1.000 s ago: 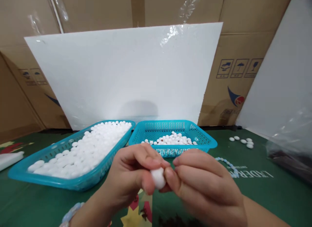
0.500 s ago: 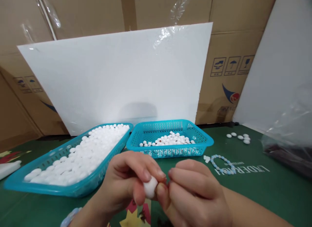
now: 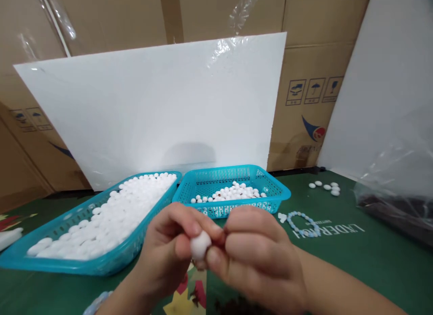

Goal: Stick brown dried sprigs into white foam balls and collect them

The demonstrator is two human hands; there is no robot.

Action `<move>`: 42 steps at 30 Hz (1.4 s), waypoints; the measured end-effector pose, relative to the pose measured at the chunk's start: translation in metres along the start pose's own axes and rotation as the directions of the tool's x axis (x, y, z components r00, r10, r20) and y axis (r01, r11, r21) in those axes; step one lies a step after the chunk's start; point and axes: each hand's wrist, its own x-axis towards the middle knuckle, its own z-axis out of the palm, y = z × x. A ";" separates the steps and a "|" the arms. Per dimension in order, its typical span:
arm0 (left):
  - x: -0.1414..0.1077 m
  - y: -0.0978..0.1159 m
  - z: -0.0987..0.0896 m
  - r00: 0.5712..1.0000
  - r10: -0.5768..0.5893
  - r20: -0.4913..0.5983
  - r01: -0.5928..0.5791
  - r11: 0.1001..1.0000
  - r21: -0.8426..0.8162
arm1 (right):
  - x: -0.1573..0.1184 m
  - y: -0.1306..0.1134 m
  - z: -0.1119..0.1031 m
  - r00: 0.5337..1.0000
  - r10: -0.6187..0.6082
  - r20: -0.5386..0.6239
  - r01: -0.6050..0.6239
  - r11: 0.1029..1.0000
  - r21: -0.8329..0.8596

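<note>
A white ball (image 3: 200,245) is pinched between the thumb and fingers of my left hand (image 3: 169,247), low in the middle of the view. My right hand (image 3: 260,256) is closed against its right side, thumb and fingertips pressed together by the ball; anything small between those fingertips is hidden. Behind my left hand lies a long blue basket (image 3: 111,266) full of white balls. Beyond both hands a smaller blue basket (image 3: 282,195) holds a heap of white balls, with a small reddish-brown spot among them.
On the green table (image 3: 341,256) at the right lie a light-blue beaded bracelet (image 3: 313,233), several loose white balls (image 3: 327,187) and a clear plastic bag (image 3: 395,188) with dark contents. A white board (image 3: 152,107) leans against cardboard boxes (image 3: 314,62) behind.
Both hands and the ball have shifted slightly left and up. My right hand has turned, its fingers curled more tightly beside the ball. The whole view has moved a little.
</note>
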 end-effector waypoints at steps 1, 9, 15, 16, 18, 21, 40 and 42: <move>0.001 -0.001 0.001 0.999 -0.007 -0.051 0.007 1.000 -0.004 | 0.001 0.004 0.001 0.998 -0.006 -0.068 0.007 1.000 0.008; 0.006 -0.002 0.002 0.960 0.003 -0.280 0.004 1.000 0.028 | 0.007 0.016 0.012 0.944 0.233 -0.235 -0.210 0.970 0.119; 0.003 0.009 -0.003 0.979 0.129 -0.156 -0.086 0.964 0.252 | 0.009 0.019 0.004 0.962 0.212 -0.173 -0.178 0.964 0.196; 0.002 0.010 -0.004 0.978 0.171 -0.119 -0.128 0.942 0.309 | 0.010 0.019 0.003 0.964 0.206 -0.166 -0.170 0.963 0.208; 0.000 0.013 -0.004 0.971 0.231 -0.058 -0.188 0.894 0.407 | 0.010 0.019 0.003 0.968 0.192 -0.158 -0.152 0.960 0.234; -0.003 0.015 -0.002 0.940 0.341 0.001 -0.295 0.812 0.503 | 0.010 0.017 0.003 0.973 0.157 -0.168 -0.110 0.960 0.257; -0.009 0.023 0.005 0.948 0.314 0.052 -0.307 0.856 0.415 | 0.026 0.004 -0.010 0.974 0.038 -0.222 0.006 0.981 0.195; -0.008 0.020 0.004 0.976 0.218 0.009 -0.210 0.928 0.309 | 0.022 0.005 -0.010 0.978 0.099 -0.181 -0.058 0.973 0.222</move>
